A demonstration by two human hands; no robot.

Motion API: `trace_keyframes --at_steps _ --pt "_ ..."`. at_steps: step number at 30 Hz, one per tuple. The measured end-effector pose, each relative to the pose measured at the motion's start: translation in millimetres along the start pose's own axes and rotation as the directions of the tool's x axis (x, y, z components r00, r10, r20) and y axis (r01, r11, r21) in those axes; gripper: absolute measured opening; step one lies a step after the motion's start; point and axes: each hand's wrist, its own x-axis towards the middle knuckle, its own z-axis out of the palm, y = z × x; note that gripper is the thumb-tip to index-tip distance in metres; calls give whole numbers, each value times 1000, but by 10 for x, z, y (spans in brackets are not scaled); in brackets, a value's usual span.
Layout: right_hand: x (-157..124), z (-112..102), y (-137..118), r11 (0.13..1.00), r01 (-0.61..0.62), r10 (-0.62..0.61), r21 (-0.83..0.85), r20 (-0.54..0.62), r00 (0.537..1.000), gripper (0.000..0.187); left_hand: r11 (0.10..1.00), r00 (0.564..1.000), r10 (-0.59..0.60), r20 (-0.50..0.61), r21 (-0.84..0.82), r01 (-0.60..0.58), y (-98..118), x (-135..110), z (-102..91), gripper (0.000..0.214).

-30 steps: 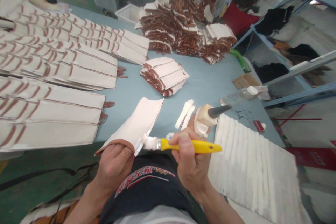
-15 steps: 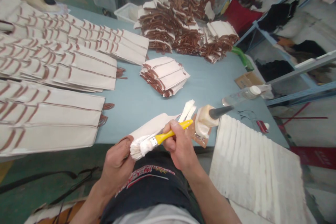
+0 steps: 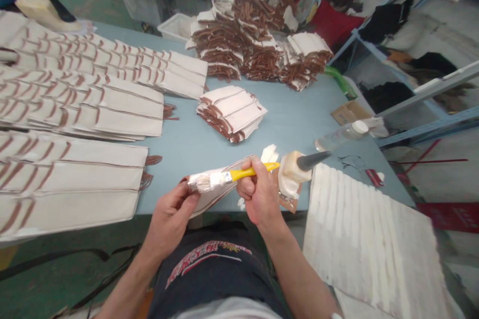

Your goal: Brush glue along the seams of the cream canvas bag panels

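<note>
My right hand (image 3: pixel 260 197) is closed around the yellow handle of a paintbrush (image 3: pixel 241 173), with fingers wrapped over it. White paste coats the brush's bristles and ferrule; the bristle end is at the brown edge of a cream fabric strip (image 3: pixel 215 198), by my left fingertips. Whether the bristles press on it I cannot tell. My left hand (image 3: pixel 170 219) pinches that strip's left end, while its far end runs behind my right hand. Just right of my right hand, a cream block-like object with a black tapered piece (image 3: pixel 295 172) stands on a brown scrap.
Rows of overlapping cream strips with brown edges (image 3: pixel 82 162) cover the left. A small bundle (image 3: pixel 232 109) lies mid-table; taller stacks (image 3: pixel 239 35) stand behind. On the right are a clear bottle (image 3: pixel 340 135), glasses (image 3: pixel 352 161) and a board with white padded strips (image 3: pixel 352 239). Shelving (image 3: pixel 411 104) borders the right.
My left hand has turned, and the cream strip now shows its brown-lined lower edge. The brush has swung more level, its bristles moving up to the strip's edge.
</note>
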Motion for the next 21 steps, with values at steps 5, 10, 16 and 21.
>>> trace_keyframes --at_steps 5,10,16,21 --pt "37 -65 -70 982 189 -189 -10 -100 977 44 931 970 -229 78 -273 242 204 173 -75 47" --pt "-15 151 -3 967 233 -232 -100 18 972 48 892 954 -260 150 -340 297 394 204 -135 57" --pt "84 478 -29 935 328 -315 -132 108 943 56 899 952 -217 215 -337 281 462 127 -209 56" --pt "102 399 -113 880 469 -460 -72 119 880 56 859 941 -253 224 -396 325 538 118 -320 49"
